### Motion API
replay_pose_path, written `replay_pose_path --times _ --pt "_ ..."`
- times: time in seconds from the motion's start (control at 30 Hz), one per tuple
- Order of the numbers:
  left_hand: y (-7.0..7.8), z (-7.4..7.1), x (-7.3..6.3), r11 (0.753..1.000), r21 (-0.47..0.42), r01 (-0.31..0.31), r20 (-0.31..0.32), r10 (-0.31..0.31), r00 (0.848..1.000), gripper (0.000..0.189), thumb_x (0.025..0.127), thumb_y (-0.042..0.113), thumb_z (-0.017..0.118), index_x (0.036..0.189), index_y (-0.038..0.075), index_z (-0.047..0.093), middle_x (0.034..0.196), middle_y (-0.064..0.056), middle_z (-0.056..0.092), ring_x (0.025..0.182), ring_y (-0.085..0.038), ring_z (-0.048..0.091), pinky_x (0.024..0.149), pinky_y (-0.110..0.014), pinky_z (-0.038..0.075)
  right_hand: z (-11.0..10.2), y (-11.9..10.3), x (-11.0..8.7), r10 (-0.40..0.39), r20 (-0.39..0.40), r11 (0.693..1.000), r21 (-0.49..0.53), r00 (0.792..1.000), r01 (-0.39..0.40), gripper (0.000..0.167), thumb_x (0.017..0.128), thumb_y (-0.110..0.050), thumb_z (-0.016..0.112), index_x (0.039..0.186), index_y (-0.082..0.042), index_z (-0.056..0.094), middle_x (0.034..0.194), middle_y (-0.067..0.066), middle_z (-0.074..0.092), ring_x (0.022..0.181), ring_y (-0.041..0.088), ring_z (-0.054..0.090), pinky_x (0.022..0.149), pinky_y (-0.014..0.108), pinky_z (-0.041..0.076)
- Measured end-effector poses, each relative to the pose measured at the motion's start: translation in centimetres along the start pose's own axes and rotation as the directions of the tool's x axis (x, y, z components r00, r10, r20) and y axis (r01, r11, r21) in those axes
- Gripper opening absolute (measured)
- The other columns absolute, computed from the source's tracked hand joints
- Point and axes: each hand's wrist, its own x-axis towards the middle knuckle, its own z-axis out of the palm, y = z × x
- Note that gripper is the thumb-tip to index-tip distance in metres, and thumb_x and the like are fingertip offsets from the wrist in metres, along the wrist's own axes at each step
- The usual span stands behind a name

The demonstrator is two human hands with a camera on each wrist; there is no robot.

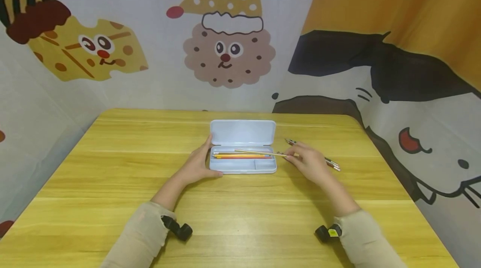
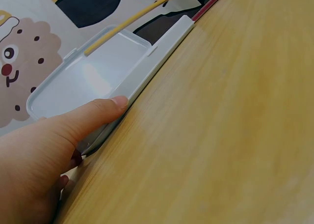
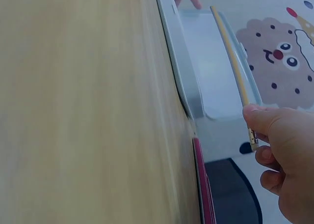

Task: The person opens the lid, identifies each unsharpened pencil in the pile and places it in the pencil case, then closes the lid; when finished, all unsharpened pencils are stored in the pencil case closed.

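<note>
A pale blue pencil case (image 1: 240, 167) lies on the table with its lid (image 1: 242, 132) tilted up at the back. Several yellow and orange pencils (image 1: 240, 157) rest in its long compartment. My left hand (image 1: 196, 165) holds the case's left end, thumb along the front edge and fingers at the back left corner. Between thumb and fingertips, my right hand (image 1: 309, 163) pinches a yellow pencil (image 3: 230, 54) near its eraser end. This pencil slants over the case, its other end pointing left. More pencils (image 1: 332, 163) lie on the table, partly hidden under the right hand.
The wood-grain table (image 1: 240, 218) reaches back to a cloth backdrop (image 1: 158, 92) printed with cartoon figures. Inside the case, a small divider (image 1: 255, 164) separates the front compartments. Dark wrist cameras (image 1: 178, 228) sit on both sleeves.
</note>
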Motion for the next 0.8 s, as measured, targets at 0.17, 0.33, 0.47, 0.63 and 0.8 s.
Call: replay_pose_path --times 0.17,0.33,0.47,0.63,0.8 --pt "-0.1 0.1 0.0 1.0 0.02 -0.001 -0.001 0.001 1.0 0.136 0.062 0.047 0.088 0.153 0.025 -0.011 0.156 -0.009 0.021 0.142 -0.028 0.015 0.113 -0.048 0.014 0.9 -0.7 0.9 -0.03 0.007 0.999 0.016 1.0 0.03 0.009 0.085 -0.014 0.073 0.093 -0.014 0.072 0.093 -0.005 0.065 0.076 0.015 0.062 0.062 0.033 0.052" --pt "-0.2 0.0 0.1 1.0 0.004 -0.009 -0.001 0.009 1.0 0.136 0.061 0.046 0.088 0.153 0.026 -0.011 0.156 -0.009 0.02 0.142 -0.027 0.014 0.113 -0.049 0.013 1.7 -1.3 1.7 -0.044 0.012 0.999 0.03 0.999 0.044 0.008 0.085 -0.015 0.073 0.092 -0.014 0.071 0.094 -0.004 0.066 0.076 0.015 0.061 0.062 0.033 0.052" --pt "-0.2 0.0 0.1 1.0 -0.006 -0.011 0.0 0.011 1.0 0.136 0.061 0.047 0.088 0.153 0.026 -0.011 0.156 -0.008 0.019 0.143 -0.027 0.014 0.113 -0.048 0.012 2.3 -1.4 2.3 -0.051 0.023 0.998 0.046 0.998 0.05 0.007 0.086 -0.016 0.072 0.093 -0.016 0.072 0.093 -0.007 0.064 0.075 0.011 0.059 0.063 0.03 0.051" --pt "-0.2 0.0 0.1 1.0 -0.011 -0.021 -0.004 0.021 1.0 0.136 0.061 0.047 0.088 0.153 0.024 -0.01 0.156 -0.008 0.021 0.142 -0.028 0.014 0.113 -0.05 0.013 3.0 -1.7 3.0 -0.057 0.041 0.997 0.049 0.998 0.055 0.007 0.088 -0.018 0.071 0.094 -0.017 0.071 0.096 -0.006 0.065 0.077 0.011 0.06 0.065 0.03 0.051" --pt "-0.3 0.1 0.1 1.0 -0.018 -0.019 0.0 0.019 1.0 0.136 0.062 0.044 0.088 0.153 0.024 -0.011 0.155 -0.007 0.022 0.142 -0.027 0.014 0.114 -0.049 0.012 3.7 -2.1 3.6 -0.059 0.061 0.995 0.084 0.996 0.054 0.007 0.088 -0.016 0.071 0.094 -0.016 0.072 0.095 -0.005 0.064 0.079 0.013 0.06 0.065 0.029 0.051"
